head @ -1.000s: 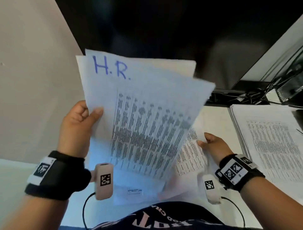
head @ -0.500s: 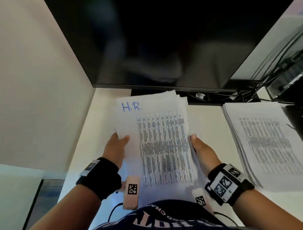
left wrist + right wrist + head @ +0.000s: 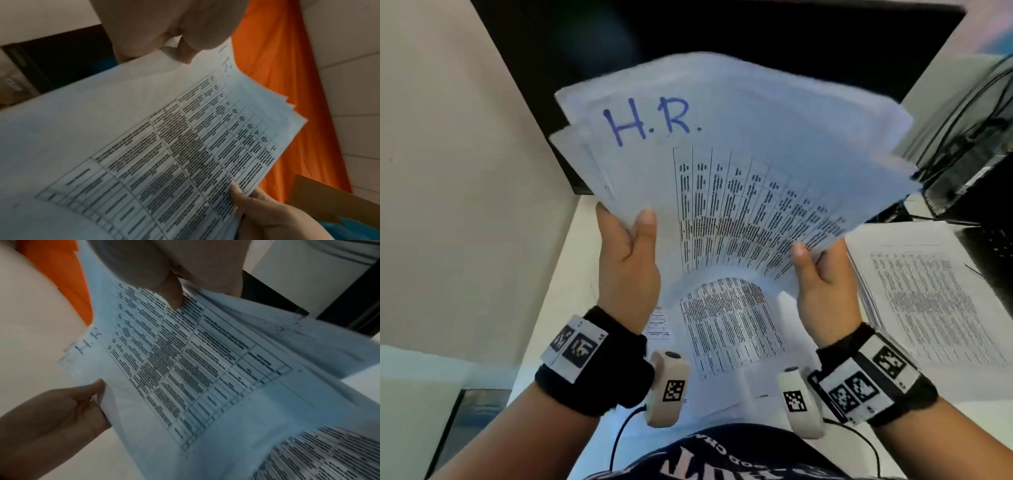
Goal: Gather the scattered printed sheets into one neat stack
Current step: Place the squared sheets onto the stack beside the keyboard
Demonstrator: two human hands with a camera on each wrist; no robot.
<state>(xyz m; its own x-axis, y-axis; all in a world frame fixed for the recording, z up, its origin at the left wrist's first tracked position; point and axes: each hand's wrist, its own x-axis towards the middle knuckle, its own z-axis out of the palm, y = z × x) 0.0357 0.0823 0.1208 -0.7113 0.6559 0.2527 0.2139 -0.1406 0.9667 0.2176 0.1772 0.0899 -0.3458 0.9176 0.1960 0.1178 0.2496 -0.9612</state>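
Note:
A bundle of printed sheets (image 3: 739, 164), its top page marked "H.R." in blue above a table of text, is held up off the desk and tilted toward me, edges fanned unevenly. My left hand (image 3: 628, 253) grips its left edge, thumb on the front. My right hand (image 3: 822, 277) grips its right edge the same way. Both wrist views show the bundle (image 3: 185, 146) (image 3: 195, 369) close up with a thumb on it. Another printed sheet (image 3: 732, 329) lies flat on the desk below my hands. A separate stack of printed sheets (image 3: 928, 301) lies on the desk at right.
A large dark monitor (image 3: 722, 31) stands behind the held sheets. Cables and a black device (image 3: 969, 150) sit at the back right. A beige wall (image 3: 465, 171) borders the white desk (image 3: 571, 274) on the left.
Half a second ago the bundle stood low on the desk, squared between both hands. Now both hands have lifted it up toward me and its sheets have fanned out.

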